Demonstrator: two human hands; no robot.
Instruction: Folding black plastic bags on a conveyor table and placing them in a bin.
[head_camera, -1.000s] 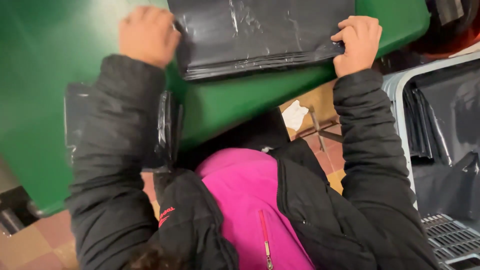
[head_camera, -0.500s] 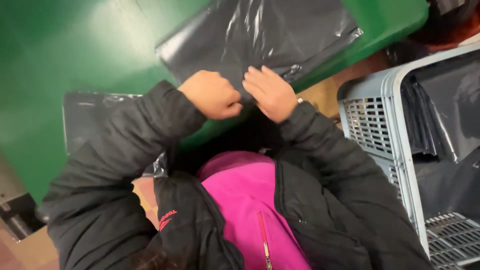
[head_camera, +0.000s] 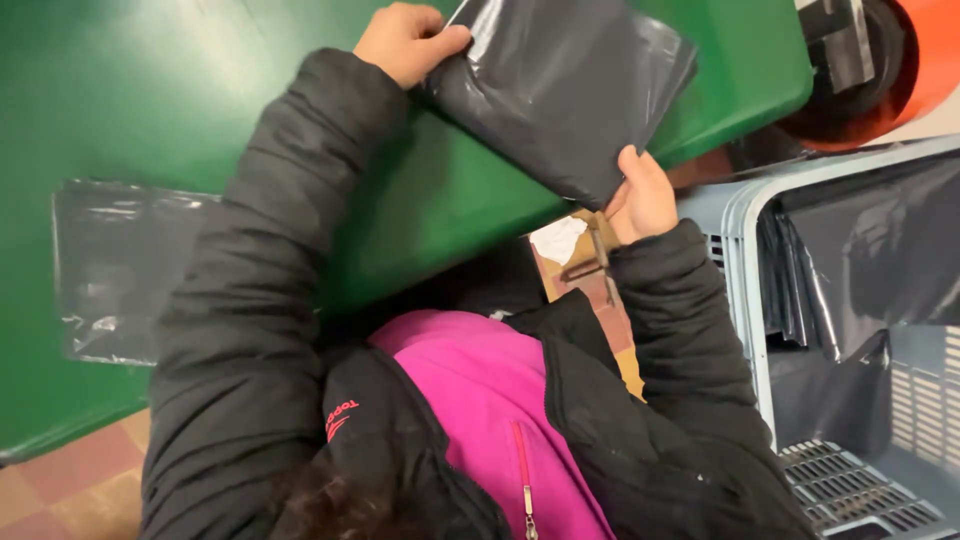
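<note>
A folded black plastic bag (head_camera: 565, 95) is lifted over the near edge of the green table (head_camera: 150, 90), tilted toward the right. My left hand (head_camera: 405, 42) pinches its upper left corner. My right hand (head_camera: 640, 195) grips its lower right corner, just off the table's edge. Both arms are in black jacket sleeves, with a pink top showing between them.
A second flat black plastic sheet (head_camera: 115, 270) lies on the table at the left. A grey plastic crate (head_camera: 740, 215) at the right holds more black bags. An orange and black object (head_camera: 880, 60) stands at the top right. Tiled floor shows below the table.
The bag went from spread flat to folded; my hands met at its near edge, then moved apart to opposite corners and lifted it to the right, toward the crate.
</note>
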